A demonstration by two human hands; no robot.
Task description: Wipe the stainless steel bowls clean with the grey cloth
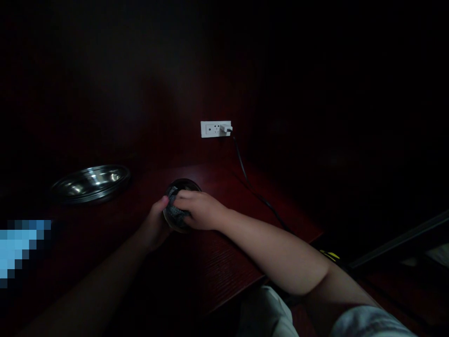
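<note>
My left hand [157, 225] holds a small round bowl [185, 181] from its near left side, with the thumb over the rim. The bowl is dark and tilted with its opening towards me. Inside it lies a grey, textured piece [178, 213] that looks like cloth or a scouring pad. My right hand [204, 209] reaches in from the right, its bent fingers pressed onto that grey piece. The fingertips are partly hidden in the bowl, and dim light blurs the details.
A shiny metal basin [93, 182] stands at the left on the dark red table [228, 267]. Behind, a white wall socket [210, 129] holds a plug [226, 128]; its black cable [257, 195] runs down across the table's right side. A blue pixelated patch [17, 248] shows at the left edge.
</note>
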